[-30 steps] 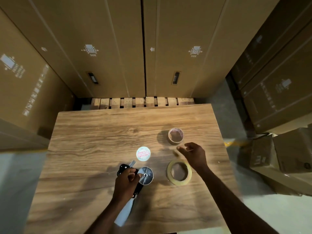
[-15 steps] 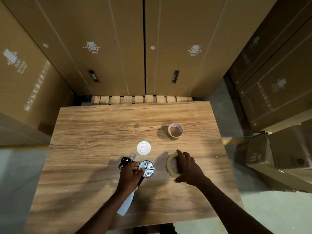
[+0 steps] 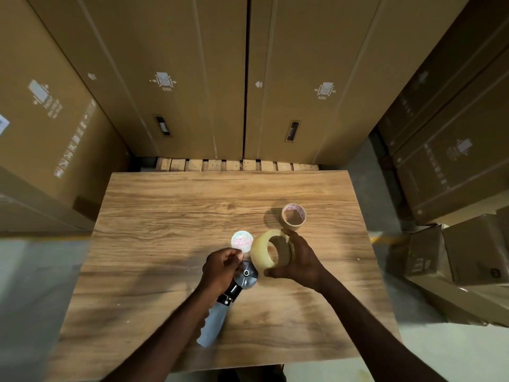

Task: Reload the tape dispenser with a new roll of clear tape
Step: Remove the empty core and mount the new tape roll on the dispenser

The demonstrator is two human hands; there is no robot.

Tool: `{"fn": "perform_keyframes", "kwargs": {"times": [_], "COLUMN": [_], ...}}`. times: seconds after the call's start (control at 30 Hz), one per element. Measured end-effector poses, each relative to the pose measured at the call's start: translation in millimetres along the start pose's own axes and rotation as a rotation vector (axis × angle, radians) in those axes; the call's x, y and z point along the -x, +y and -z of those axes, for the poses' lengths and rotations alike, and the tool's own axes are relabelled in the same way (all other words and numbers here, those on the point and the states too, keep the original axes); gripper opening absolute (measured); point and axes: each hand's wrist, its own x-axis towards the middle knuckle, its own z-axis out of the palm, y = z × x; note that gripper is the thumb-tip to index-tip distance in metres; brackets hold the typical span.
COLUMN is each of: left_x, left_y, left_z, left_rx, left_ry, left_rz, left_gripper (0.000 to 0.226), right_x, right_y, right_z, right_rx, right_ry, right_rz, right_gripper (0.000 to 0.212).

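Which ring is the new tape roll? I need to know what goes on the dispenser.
The thick, pale roll held in the right hand. The other ring, farther back on the table, is a thin bare cardboard core.

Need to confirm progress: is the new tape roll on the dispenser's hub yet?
Not yet. The right hand holds the tape roll beside the bare hub.

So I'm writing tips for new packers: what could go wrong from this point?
1. The right hand holds the new tape roll tilted beside the dispenser's metal hub; it may seat crooked.
2. The left hand covers the dispenser head, so fingers could get pinched.
3. The empty cardboard core could be knocked.
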Motion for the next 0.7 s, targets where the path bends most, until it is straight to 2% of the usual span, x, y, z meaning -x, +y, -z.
{"fn": "perform_keyframes", "kwargs": {"times": [0.07, 0.2, 0.3, 0.47, 0.7], "left_x": [-1, 17, 26, 23, 21], "left_y": [3, 30, 36, 30, 30], "left_z": [0, 0, 5, 9, 13], "left_rx": [0.07, 0.284, 0.384, 0.409, 0.44], "left_ry": [-0.037, -0.045, -0.082, -0.03, 0.025], "left_rz": [0.019, 0.038, 0.045, 0.079, 0.142], "left_gripper": [0.029, 0.023, 0.023, 0.019, 0.021], "right_x": [-3, -4, -5, -3, -6], "right_y": [-9, -21, -21, -24, -22], "right_z": [-6, -13, -17, -25, -32], "right_rx": [-0.09, -0.203, -0.269, -0.197, -0.068], "right_ry": [0.001, -0.025, -0.035, -0.002, 0.052], "right_rz": [-0.034, -0.074, -0.096, -0.096, -0.018], "right_gripper": [0.127, 0.111, 0.109, 0.126, 0.129]}}
